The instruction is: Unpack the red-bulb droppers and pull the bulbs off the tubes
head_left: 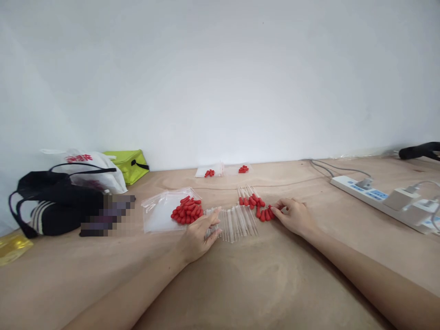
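A row of thin clear tubes (235, 224) lies side by side on the wooden table. My left hand (199, 233) rests at the row's left end, index finger stretched out and thumb apart, covering some tubes. Just beyond it, a heap of red rubber bulbs (187, 211) sits on a clear zip bag (156, 215). Farther back, several clear tubes with red bulbs on their near ends (252, 200) lie together. My right hand (294, 214) pinches a red rubber bulb (271, 212) at the right end of a short row of bulbs. Whether that bulb has a tube is unclear.
Two small bags with red bulbs (209, 173) (243, 169) lie near the wall. A white power strip (374, 197) with plugs and cables is at right. On the left are a black bag (65, 206), a white plastic bag (99, 169) and a lime-green case (129, 165).
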`<state>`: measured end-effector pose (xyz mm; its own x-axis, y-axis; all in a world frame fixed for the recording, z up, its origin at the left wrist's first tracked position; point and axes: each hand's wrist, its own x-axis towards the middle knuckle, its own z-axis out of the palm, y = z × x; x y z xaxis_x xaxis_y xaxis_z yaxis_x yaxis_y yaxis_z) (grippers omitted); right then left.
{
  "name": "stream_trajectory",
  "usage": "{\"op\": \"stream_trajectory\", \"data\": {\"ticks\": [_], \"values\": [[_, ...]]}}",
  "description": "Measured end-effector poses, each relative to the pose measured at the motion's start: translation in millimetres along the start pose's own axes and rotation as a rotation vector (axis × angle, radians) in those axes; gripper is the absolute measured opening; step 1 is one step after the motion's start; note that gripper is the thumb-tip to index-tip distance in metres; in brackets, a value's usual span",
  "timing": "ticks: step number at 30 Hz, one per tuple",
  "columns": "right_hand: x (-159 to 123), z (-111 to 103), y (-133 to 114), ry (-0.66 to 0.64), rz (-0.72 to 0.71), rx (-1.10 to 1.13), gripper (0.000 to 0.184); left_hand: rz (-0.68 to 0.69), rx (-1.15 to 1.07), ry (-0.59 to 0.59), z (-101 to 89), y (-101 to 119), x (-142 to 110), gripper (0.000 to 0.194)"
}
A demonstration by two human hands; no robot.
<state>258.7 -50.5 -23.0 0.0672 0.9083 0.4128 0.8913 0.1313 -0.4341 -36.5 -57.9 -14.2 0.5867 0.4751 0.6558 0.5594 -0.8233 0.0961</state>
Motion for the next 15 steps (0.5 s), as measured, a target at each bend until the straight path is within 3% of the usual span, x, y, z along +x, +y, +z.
{"op": "stream_trajectory", "data": {"ticks": [9,15], "values": [[-2,0,-4,0.075,0.010,0.004,0.023,-0.027,-0.005,-0.087,5.6,-14,-7,0.058],[-2,2,-3,0.087,0.025,-0.005,0.023,-0.044,-0.006,-0.147,1.3,-12,-4,0.059]]}}
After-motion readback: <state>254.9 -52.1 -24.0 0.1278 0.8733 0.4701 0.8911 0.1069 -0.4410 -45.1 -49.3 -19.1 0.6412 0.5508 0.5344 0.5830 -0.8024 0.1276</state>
